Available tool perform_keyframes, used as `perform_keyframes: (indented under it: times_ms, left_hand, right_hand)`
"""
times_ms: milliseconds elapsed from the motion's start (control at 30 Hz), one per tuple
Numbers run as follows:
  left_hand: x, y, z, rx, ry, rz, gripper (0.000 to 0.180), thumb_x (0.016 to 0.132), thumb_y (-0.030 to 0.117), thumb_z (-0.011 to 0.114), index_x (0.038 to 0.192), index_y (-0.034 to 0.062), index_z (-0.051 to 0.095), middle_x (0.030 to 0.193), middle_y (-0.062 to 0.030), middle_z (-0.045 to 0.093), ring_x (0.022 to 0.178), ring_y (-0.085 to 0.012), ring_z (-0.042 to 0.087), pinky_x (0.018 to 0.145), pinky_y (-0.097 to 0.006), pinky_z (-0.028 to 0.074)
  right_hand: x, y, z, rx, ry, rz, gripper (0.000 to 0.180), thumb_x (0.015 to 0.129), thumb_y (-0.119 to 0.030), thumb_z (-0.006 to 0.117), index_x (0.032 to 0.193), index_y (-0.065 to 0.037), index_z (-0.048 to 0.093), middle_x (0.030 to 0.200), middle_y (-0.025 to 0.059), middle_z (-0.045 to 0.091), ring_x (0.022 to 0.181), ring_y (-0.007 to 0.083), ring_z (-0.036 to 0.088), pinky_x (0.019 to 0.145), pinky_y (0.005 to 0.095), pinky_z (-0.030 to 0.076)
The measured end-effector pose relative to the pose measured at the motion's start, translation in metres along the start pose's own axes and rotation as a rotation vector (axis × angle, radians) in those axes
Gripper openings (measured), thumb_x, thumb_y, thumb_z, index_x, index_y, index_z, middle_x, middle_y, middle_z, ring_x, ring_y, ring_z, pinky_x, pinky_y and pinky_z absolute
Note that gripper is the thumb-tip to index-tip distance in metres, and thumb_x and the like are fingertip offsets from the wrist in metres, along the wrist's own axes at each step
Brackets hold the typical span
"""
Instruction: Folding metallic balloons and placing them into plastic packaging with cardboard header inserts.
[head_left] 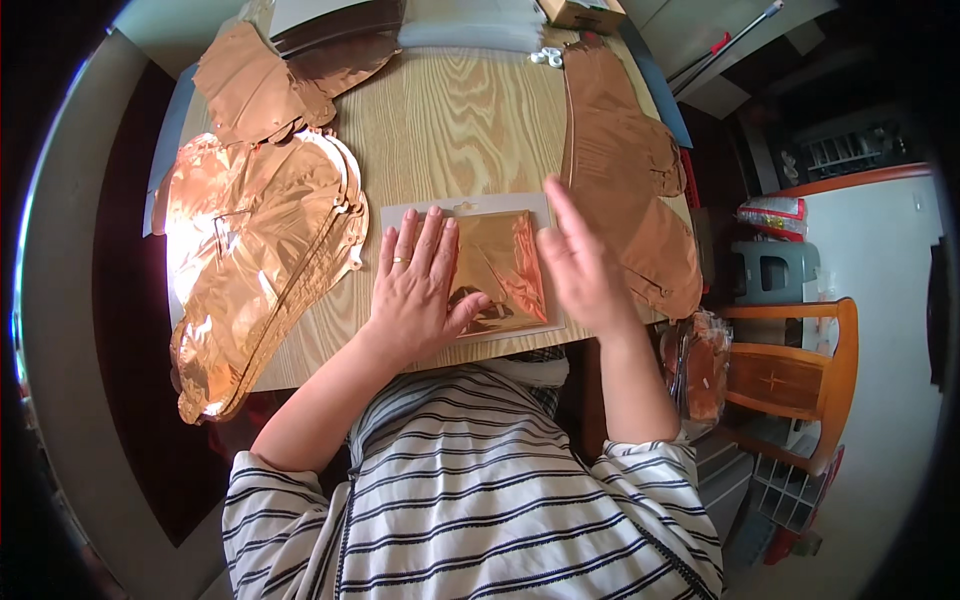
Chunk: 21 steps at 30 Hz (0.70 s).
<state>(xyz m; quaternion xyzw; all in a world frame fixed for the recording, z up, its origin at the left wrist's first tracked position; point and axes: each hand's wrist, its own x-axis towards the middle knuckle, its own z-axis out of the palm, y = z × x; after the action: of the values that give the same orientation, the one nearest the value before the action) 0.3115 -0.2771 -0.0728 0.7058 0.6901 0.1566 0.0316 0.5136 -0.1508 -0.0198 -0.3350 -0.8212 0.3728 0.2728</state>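
Observation:
On the wooden table in front of me lies a pale backing card (542, 210) with a hang hole at its far edge. A folded sheet of shiny copper-coloured foil (508, 262) rests on it. My left hand (413, 285) is pressed flat over the left part of the foil, fingers together and thumb spread. My right hand (580, 272), slightly blurred, hovers by the card's right edge with the index finger stretched out and nothing visible in it. At left is a stack of shiny copper foil balloons (265, 215); at right lies another, duller stack (620, 165).
More copper foil pieces (245, 85) lie far left. Clear plastic sleeves (465, 28), small white rings (547, 57) and a cardboard box (583, 15) line the table's far side. Right of the table stand a wooden chair (785, 380) and a grey stool (800, 262); a clear bag (705, 365) is beside the chair.

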Motion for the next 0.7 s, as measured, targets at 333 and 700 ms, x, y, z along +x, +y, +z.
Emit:
perform_keyframes:
  times_ms: [333, 700]
  left_hand:
    - [0.002, -0.025, -0.030, -0.638, -0.040, -0.102, 0.067, 0.104, 0.039, 0.044, 0.156, -0.0014, 0.031, 0.161, -0.0274, 0.029, 0.151, -0.0429, 0.025, 0.124, -0.051, 0.015]
    - [0.000, -0.011, -0.005, -0.038, 0.027, 0.072, 0.081, 0.100, 0.055, 0.047, 0.151, -0.0074, 0.037, 0.158, -0.0286, 0.033, 0.151, -0.0415, 0.026, 0.122, -0.057, 0.016]
  right_hand:
    - [-0.011, 0.015, 0.060, -0.605, -0.192, -0.080, 0.072, 0.101, -0.035, 0.056, 0.157, 0.001, 0.028, 0.166, 0.0204, 0.022, 0.154, 0.0365, 0.020, 0.124, 0.0562, 0.011]
    - [-0.013, 0.015, 0.063, -0.613, -0.201, -0.056, 0.073, 0.103, -0.041, 0.050, 0.157, 0.002, 0.027, 0.166, 0.0222, 0.020, 0.155, 0.0363, 0.017, 0.123, 0.0594, 0.007]
